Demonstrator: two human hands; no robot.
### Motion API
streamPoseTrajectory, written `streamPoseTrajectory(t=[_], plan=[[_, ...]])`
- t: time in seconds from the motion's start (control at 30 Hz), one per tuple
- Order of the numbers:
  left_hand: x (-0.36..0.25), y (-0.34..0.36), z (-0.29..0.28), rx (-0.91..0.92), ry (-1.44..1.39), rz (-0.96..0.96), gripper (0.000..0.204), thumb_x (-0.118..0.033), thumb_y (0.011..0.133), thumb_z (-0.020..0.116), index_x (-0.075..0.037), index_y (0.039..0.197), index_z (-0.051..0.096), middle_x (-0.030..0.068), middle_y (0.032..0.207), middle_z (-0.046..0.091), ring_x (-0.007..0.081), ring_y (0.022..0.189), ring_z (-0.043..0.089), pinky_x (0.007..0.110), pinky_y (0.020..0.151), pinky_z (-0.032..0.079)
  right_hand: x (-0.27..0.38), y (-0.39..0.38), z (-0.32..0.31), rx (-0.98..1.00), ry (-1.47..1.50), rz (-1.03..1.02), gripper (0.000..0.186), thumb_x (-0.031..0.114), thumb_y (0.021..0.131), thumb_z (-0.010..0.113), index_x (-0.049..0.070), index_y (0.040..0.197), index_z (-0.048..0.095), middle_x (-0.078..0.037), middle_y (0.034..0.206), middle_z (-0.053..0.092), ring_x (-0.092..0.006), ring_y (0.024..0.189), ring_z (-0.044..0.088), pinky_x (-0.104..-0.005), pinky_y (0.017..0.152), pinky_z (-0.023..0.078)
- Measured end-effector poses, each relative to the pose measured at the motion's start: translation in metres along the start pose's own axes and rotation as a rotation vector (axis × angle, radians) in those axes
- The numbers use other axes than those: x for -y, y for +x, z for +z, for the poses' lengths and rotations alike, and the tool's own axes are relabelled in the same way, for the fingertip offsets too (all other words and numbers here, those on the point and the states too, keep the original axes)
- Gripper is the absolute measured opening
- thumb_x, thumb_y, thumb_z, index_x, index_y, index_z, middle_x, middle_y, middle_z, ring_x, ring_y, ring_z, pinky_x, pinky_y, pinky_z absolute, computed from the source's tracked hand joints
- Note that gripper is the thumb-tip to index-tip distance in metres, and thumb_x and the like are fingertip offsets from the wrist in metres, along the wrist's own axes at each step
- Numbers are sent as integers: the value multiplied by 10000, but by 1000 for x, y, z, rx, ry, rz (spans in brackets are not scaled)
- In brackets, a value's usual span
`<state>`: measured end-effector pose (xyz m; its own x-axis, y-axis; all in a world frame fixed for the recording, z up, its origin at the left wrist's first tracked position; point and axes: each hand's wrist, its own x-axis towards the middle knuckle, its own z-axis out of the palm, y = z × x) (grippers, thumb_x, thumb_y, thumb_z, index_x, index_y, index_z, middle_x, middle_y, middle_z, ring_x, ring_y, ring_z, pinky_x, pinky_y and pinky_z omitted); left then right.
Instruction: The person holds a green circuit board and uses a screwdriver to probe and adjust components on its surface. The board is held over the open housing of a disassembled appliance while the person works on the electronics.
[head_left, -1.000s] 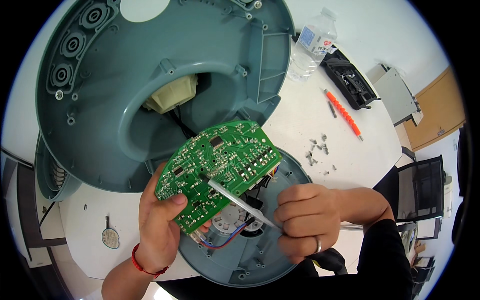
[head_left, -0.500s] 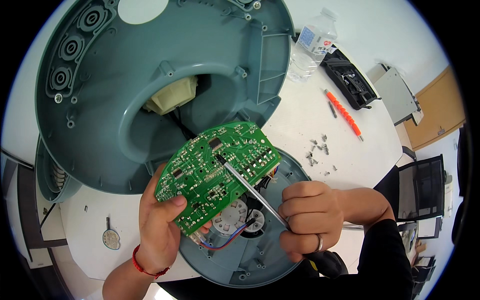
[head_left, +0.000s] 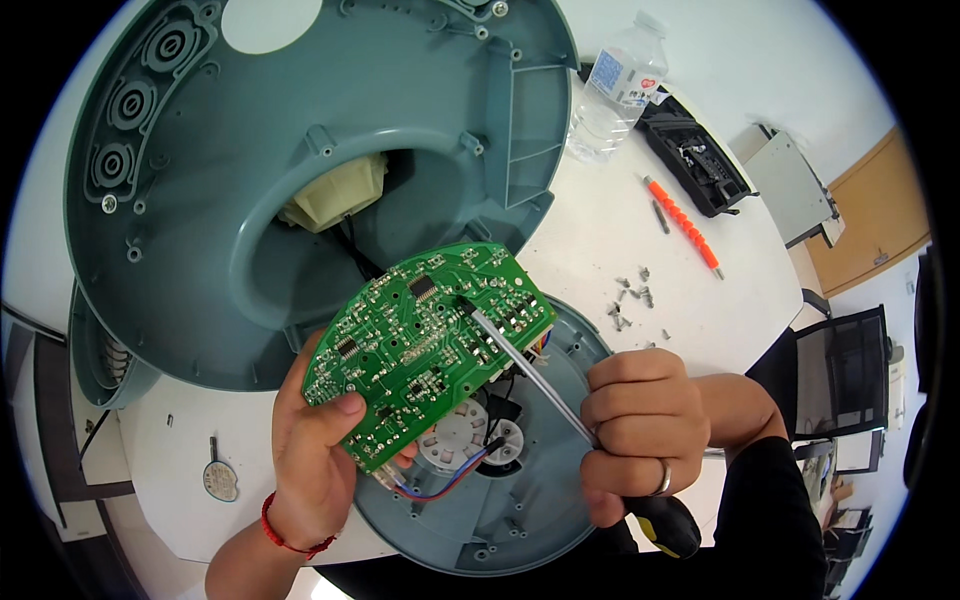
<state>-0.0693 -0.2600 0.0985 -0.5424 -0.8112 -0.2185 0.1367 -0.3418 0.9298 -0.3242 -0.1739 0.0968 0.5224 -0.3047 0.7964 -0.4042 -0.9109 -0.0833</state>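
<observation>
My left hand (head_left: 315,430) grips a green circuit board (head_left: 400,370) by its lower left edge, thumb on top and fingers beneath. Small chips and solder points cover its upper face. In my right hand (head_left: 645,430) is a screwdriver (head_left: 535,375); its black-and-yellow handle sticks out below the fist. The dark tip lies over the board's upper right part, but I cannot tell whether it touches. Red and blue wires (head_left: 455,480) run from under the board toward a white motor (head_left: 455,435) in a round grey-green base (head_left: 440,535).
A large grey-green housing (head_left: 400,80) fills the upper left. Loose screws (head_left: 632,297), an orange flexible shaft (head_left: 685,228), a black bit case (head_left: 695,150) and a clear bottle (head_left: 620,85) occupy the table's right. A small tag (head_left: 220,480) lies at left.
The screwdriver and my right hand have shifted to the right, moving the tip from near the large chip toward the board's right side. My left hand still holds the board.
</observation>
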Motion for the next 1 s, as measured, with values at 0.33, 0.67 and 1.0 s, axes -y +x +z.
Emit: streamPoseTrajectory(t=[0.33,0.67,1.0], plan=[[1,2,-1,22,-2,17,631,-310,879,498,74,1374,420,236,1014,698,249,717,721,314,533,584,4,-1,8,157,24,-88,179,94,935,571,30,770,598,-12,631,360,-202,557,510,-344,582,501],[2,1,-1,14,-11,25,637,-306,877,512,84,1372,420,238,1018,698,251,721,724,307,530,587,0,1,0,117,-30,-58,279,187,992,582,35,758,592,-24,640,409,-206,569,526,-351,598,498],[1,1,-3,42,-78,-7,641,-259,859,565,56,1397,411,211,1038,695,230,718,711,308,581,596,3,3,9,185,50,-172,109,17,847,560,40,744,585,-33,630,401,-220,587,533,-354,647,496]])
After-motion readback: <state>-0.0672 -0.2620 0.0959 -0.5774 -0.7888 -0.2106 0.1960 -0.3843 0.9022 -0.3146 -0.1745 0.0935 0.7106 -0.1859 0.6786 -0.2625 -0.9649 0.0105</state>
